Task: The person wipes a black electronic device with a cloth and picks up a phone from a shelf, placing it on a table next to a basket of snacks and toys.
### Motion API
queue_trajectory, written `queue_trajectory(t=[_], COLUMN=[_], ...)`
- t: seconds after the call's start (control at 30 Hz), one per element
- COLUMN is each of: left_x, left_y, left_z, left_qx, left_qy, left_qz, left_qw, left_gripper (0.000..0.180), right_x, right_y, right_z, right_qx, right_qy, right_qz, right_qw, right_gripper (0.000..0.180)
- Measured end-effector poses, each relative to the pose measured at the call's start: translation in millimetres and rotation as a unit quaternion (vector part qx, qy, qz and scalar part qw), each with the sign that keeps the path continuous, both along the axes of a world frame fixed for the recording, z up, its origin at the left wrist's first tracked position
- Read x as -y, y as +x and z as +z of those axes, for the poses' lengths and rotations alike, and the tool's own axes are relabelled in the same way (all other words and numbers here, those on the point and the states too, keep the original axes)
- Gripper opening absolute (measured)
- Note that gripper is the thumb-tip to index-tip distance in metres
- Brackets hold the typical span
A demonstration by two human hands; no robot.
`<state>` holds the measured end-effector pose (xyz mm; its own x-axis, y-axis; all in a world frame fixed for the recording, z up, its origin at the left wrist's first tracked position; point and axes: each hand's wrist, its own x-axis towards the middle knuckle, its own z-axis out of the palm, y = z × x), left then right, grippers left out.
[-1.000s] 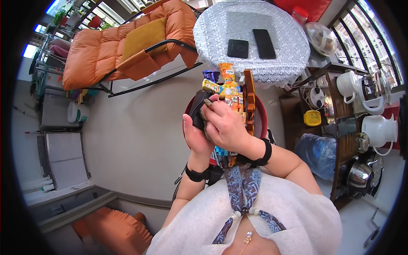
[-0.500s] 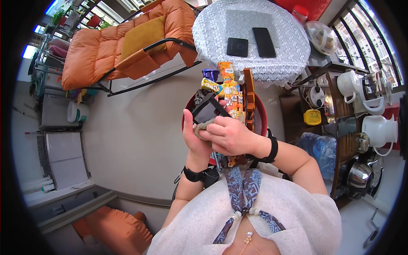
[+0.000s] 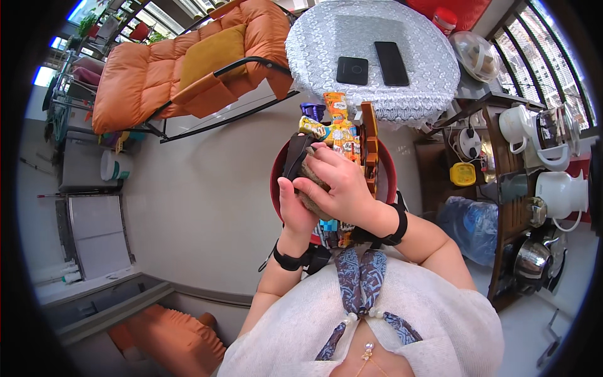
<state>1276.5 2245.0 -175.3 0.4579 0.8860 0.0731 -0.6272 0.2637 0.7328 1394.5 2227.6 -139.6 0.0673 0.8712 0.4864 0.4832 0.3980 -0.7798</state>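
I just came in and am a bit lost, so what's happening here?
A person's left hand holds a black object, while the right hand holds a bunched grey-brown cloth against it. Both hands are over a red tub, with a yellow-and-orange printed piece beyond them. Ahead, two flat black devices lie on a table with a lacy white cover.

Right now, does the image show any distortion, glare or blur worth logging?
Head view: fisheye bending toward the dark rim, curving the bars of the window; head view: bright reflections on the steel kettle; head view: the right hand looks fairly sharp, without obvious motion blur.
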Motion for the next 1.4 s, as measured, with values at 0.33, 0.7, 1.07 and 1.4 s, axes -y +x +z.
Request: queue_trajectory(t=[0.33, 0.7, 1.07, 1.4], left_x=[7, 7, -10, -17], left_y=[3, 1, -7, -7], left_z=[29, 35, 38, 30], left_qx=[-0.013, 0.032, 0.122, 0.128], left_qy=[-0.007, -0.117, -0.091, -0.043], left_qz=[0.022, -0.003, -0.065, -0.023], left_qw=[1.0, 0.993, 0.986, 0.991], left_gripper=[0.096, 0.097, 0.097, 0.097], right_x=[9, 9, 18, 22], right_y=[3, 18, 22, 14], right_z=[6, 5, 2, -26], right_qx=[0.123, 0.197, 0.08, -0.321], right_qy=[0.179, 0.194, 0.263, -0.098], right_qz=[0.078, 0.188, 0.235, -0.037], right_qw=[0.973, 0.942, 0.932, 0.941], right_gripper=[0.031, 0.036, 0.026, 0.056])
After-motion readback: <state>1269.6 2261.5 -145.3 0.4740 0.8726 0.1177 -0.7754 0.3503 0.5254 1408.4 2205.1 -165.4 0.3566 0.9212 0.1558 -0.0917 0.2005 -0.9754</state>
